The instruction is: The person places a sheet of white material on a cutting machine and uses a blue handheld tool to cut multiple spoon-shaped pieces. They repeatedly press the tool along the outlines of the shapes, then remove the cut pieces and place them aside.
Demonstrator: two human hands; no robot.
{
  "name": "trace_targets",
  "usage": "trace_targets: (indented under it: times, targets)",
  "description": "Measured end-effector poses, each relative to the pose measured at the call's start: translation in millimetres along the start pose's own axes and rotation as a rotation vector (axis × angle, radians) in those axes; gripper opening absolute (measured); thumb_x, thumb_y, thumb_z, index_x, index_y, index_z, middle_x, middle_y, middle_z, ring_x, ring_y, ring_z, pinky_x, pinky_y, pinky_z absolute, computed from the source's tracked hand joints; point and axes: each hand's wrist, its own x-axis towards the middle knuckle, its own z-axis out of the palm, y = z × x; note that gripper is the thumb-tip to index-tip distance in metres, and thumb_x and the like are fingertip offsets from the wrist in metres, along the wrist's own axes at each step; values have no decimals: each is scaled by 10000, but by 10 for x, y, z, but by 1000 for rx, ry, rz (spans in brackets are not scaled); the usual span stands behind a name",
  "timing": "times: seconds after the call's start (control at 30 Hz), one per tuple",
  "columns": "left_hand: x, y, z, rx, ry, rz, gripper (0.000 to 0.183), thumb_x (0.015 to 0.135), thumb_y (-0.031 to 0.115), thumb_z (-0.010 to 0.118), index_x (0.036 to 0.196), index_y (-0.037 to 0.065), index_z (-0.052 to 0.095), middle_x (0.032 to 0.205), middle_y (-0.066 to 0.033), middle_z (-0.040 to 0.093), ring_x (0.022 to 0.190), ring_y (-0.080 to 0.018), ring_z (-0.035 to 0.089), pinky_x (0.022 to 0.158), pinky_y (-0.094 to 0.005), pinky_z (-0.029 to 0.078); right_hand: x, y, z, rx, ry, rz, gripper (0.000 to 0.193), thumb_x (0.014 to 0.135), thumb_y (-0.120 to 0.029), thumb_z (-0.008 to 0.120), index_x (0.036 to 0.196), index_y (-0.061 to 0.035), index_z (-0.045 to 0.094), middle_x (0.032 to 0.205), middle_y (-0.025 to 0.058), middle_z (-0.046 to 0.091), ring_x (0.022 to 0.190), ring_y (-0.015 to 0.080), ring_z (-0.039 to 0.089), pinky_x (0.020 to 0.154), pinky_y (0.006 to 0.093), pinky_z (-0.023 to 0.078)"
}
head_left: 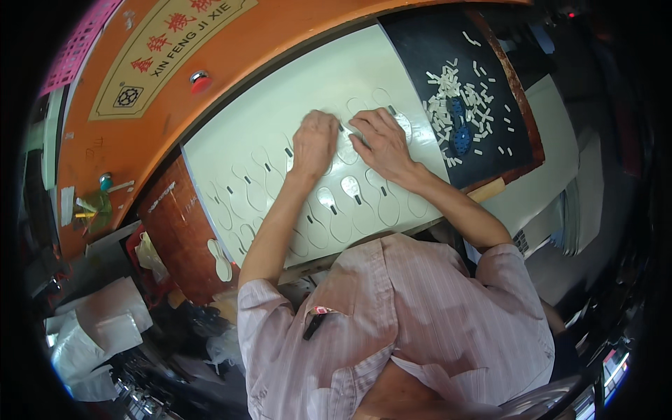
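Observation:
A pale whitish-green sheet (231,150) lies before me, marked with rows of sole-shaped outlines, most with a short dark slot at the waist. Over its upper middle, my left hand (315,143) is closed, its fingers curled down; whatever they may hold is hidden. Just right of it, my right hand (385,147) rests on the sheet with fingers bent and the thumb apart from them. Between the two hands shows a dark slot (341,128). Glossy sole shapes (327,198) shine nearer to me.
To the right, a black panel (413,42) carries many small white strips (448,84) and a blue dotted object (461,138). An orange machine body (245,35) with a red button (201,83) stands behind the sheet. White insoles (220,260) lie at the left on red-brown wood.

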Motion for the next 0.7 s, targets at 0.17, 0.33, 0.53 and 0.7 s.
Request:
trace_targets:
  times: [0.17, 0.33, 0.53, 0.7]
  targets:
    - [-49, -246, -458, -628, 489, -569, 187, 1071, 169, 637, 1059, -14, 672, 892, -60, 682, 809, -182, 681, 774, -315, 532, 51, -27, 61, -3, -44, 20, 291, 861, -104, 752, 1133, -21, 692, 1160, 93, 655, 1070, 313, 591, 917, 424, 518]
    - [-552, -160, -575, -601, 236, -563, 236, 1104, 199, 600, 1114, -27, 668, 942, -64, 718, 857, -159, 724, 799, -273, 547, 181, -161, 132, -1, -35, -33, 284, 859, -121, 760, 1123, -35, 701, 1132, 83, 659, 1076, 285, 598, 940, 430, 507]
    - [-877, 75, -414, -821, 267, -754, 162, 1070, 117, 647, 1077, -39, 692, 882, -41, 734, 773, -115, 719, 674, -237, 540, 450, -210, 392, -97, -316, -280, 187, 862, -164, 767, 1016, -60, 749, 1068, 76, 689, 1051, 258, 627, 882, 376, 505]
    - [-947, 150, -143, -484, 289, -541, 116, 988, 44, 702, 1063, -31, 749, 810, -61, 705, 657, -76, 571, 597, -245, 485, 523, -154, 484, -220, -249, -463, 69, 748, -84, 692, 811, -70, 717, 843, 85, 665, 877, 255, 645, 799, 385, 524]
